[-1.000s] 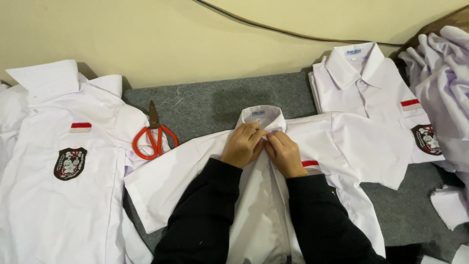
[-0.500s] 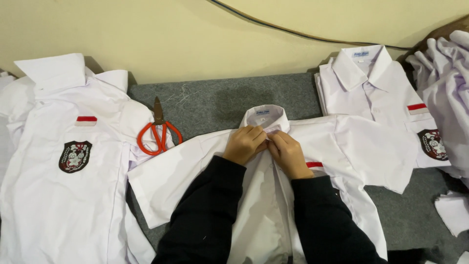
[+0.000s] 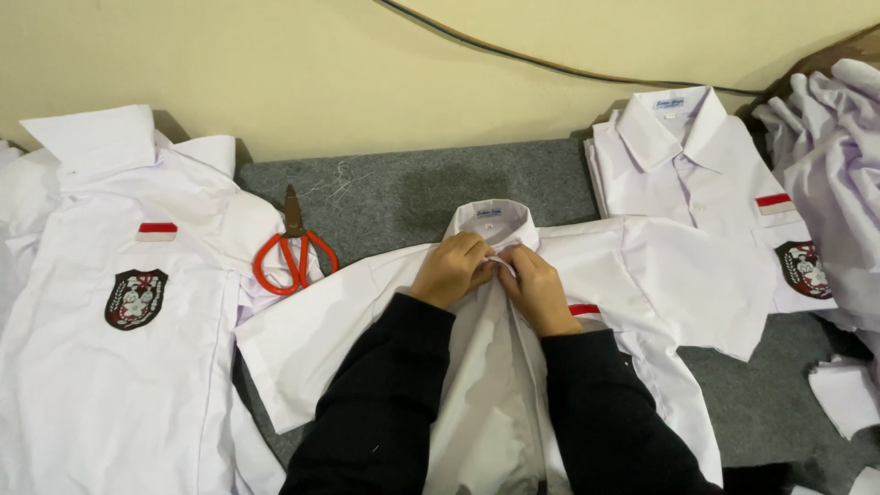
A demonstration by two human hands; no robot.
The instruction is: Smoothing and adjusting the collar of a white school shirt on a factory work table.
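A white short-sleeved shirt [image 3: 642,275] lies face up on the grey felt surface [image 3: 412,188], collar toward the wall. My left hand [image 3: 451,269] and my right hand [image 3: 534,290] meet just below the collar, both pinching the front placket of the shirt at its top. A red and white patch shows beside my right hand. Both arms are in black sleeves.
Orange-handled scissors [image 3: 293,252] lie left of the shirt. A white shirt with a dark crest [image 3: 110,302] lies at far left. A folded shirt stack [image 3: 697,174] sits at back right, with a loose heap of white cloth [image 3: 839,156] beyond. A cable runs along the wall.
My hands stay at the shirt's collar, with only small finger movement. The view has shifted slightly.
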